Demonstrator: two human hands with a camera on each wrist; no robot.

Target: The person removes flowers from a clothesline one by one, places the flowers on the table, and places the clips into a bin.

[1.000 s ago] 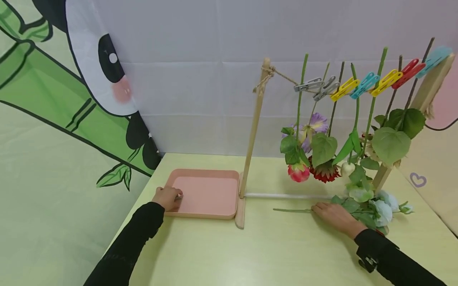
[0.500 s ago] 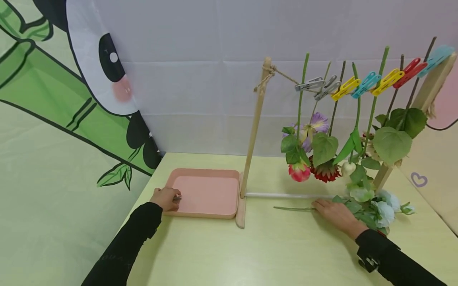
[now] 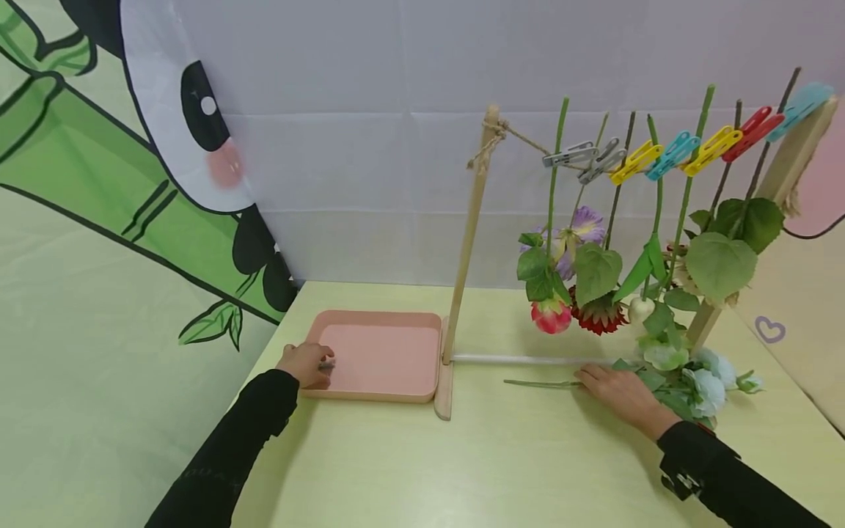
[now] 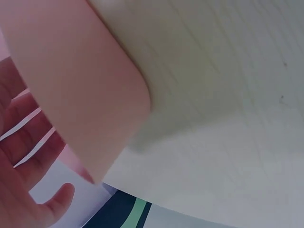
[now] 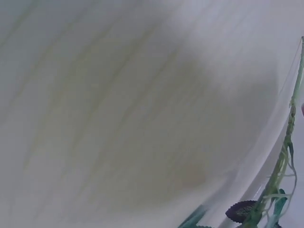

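At the left end of the pink tray [image 3: 383, 356], my left hand [image 3: 306, 364] reaches over the rim. Its thumb and forefinger hold a small grey piece, probably a clothespin [image 3: 326, 364], mostly covered by the fingers. In the left wrist view the tray wall [image 4: 90, 85] hides part of the fingers [image 4: 33, 147]. My right hand [image 3: 617, 396] is on the table, its fingers at the green stem of an artificial flower with pale blue blooms [image 3: 708, 392]. That stem [image 5: 288, 128] runs down the right edge of the right wrist view, where the grip is out of sight.
A wooden frame [image 3: 470, 242] stands right of the tray with a rope across it. Several artificial flowers hang upside down from it by coloured clothespins [image 3: 675, 156]. A white rod [image 3: 528, 360] joins the frame's feet. A printed cloth [image 3: 343, 169] hangs behind the table.
Both hands stay almost still, the left at the tray and the right at the flower stem. The view shifts very slightly.
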